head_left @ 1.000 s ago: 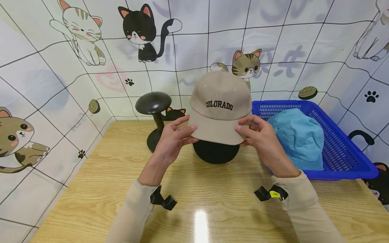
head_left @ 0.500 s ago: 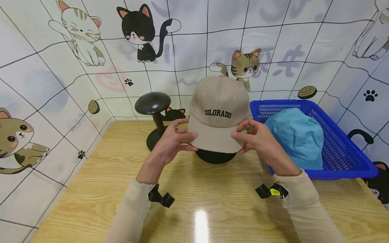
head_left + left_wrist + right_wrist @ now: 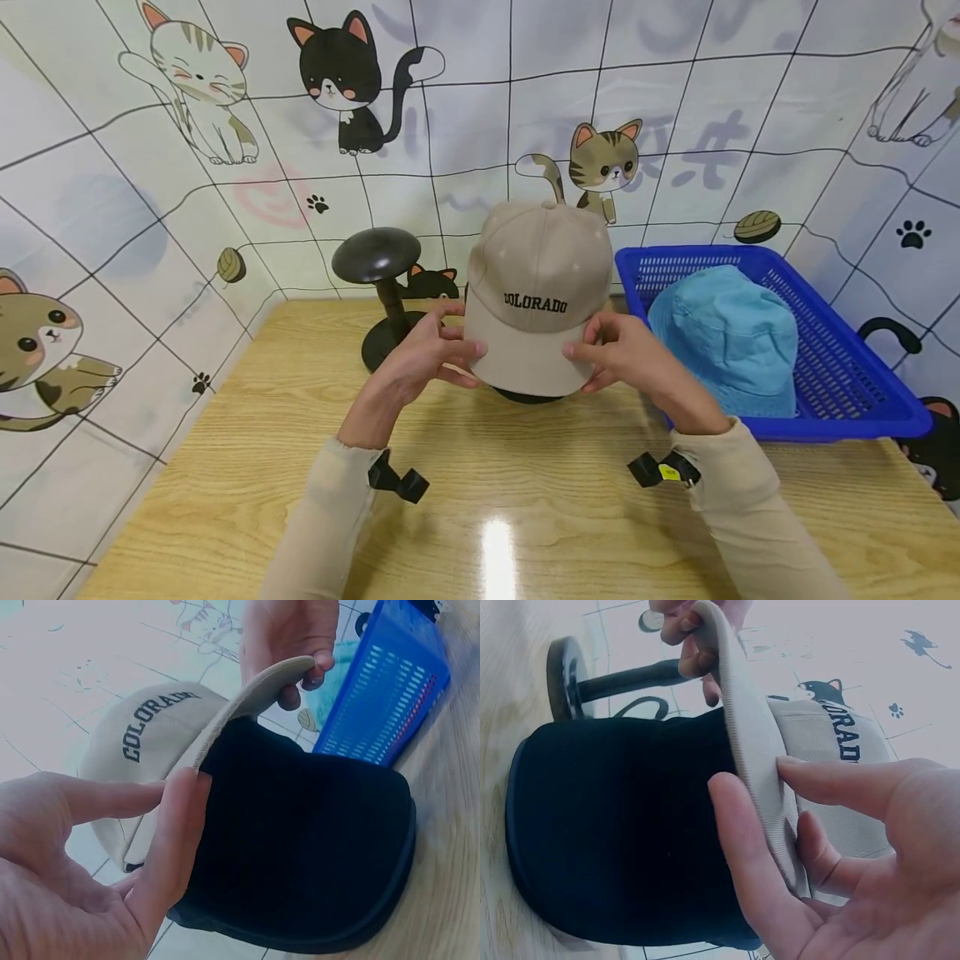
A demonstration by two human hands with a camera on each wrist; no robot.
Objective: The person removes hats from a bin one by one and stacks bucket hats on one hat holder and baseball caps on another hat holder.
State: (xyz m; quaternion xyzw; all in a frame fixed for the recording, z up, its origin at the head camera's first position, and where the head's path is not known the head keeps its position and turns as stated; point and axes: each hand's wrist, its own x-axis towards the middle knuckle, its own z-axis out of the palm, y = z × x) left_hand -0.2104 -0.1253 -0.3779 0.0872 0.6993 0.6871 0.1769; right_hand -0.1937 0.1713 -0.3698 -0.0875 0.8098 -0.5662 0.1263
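Note:
A beige baseball cap (image 3: pixel 540 258) lettered COLORADO faces me in the middle of the head view. My left hand (image 3: pixel 423 354) pinches one side of its brim between thumb and fingers. On the brim's other side, my right hand (image 3: pixel 626 354) does the same. Under the beige brim sits a black cap (image 3: pixel 300 840), brim toward me and mostly hidden from the head view. In the right wrist view the black cap (image 3: pixel 615 832) shows its brim low, close over the tabletop. Whatever supports it is hidden.
A dark hat stand (image 3: pixel 378 258) with a round top stands behind my left hand. To the right, a blue plastic basket (image 3: pixel 847 342) holds a light-blue bucket hat (image 3: pixel 731 333). A cat-patterned wall covering (image 3: pixel 480 125) rises behind the wooden table (image 3: pixel 300 400).
Both hands have lowered the beige cap over the black cap, tipping its brim downward. Less of the black cap shows now. The stand, basket and bucket hat have stayed in place.

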